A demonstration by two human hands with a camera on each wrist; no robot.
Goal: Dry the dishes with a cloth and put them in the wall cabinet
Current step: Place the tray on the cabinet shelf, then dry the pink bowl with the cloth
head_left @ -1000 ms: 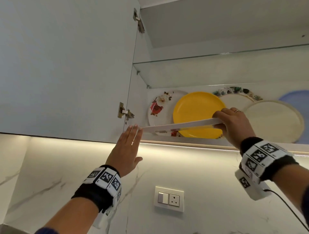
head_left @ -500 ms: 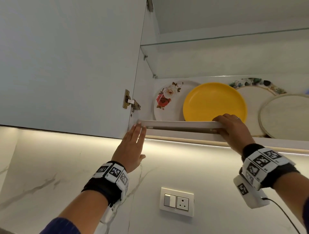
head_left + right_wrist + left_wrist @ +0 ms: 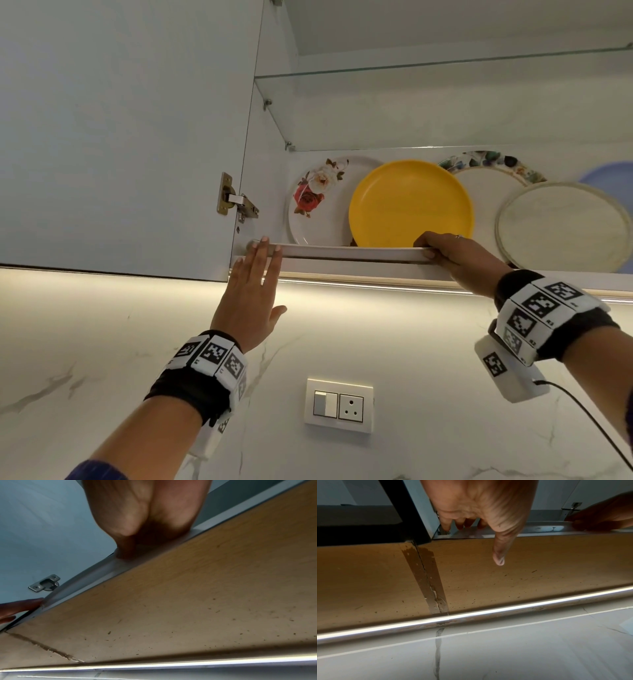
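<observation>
A white plate (image 3: 349, 251) lies nearly flat at the front edge of the wall cabinet's bottom shelf (image 3: 376, 269). My right hand (image 3: 455, 255) grips its right rim, fingers curled over the top and thumb on the edge. My left hand (image 3: 255, 274) is straight-fingered, its fingertips touching the plate's left rim (image 3: 544, 526). In the right wrist view the plate's grey rim (image 3: 82, 582) runs along the shelf edge, my right hand (image 3: 137, 539) on it. No cloth is in view.
Standing against the cabinet's back are a rose-patterned plate (image 3: 318, 202), a yellow plate (image 3: 411, 205), a leaf-rimmed plate (image 3: 493, 192), a cream plate (image 3: 561, 226) and a blue one (image 3: 613, 176). The open door (image 3: 120, 137) hangs left. A glass shelf (image 3: 445, 68) spans above. A wall socket (image 3: 339, 406) is below.
The white plate went from tilted in the air to level on the shelf's front edge. Both hands rose with it, the left fingertips staying at its left rim.
</observation>
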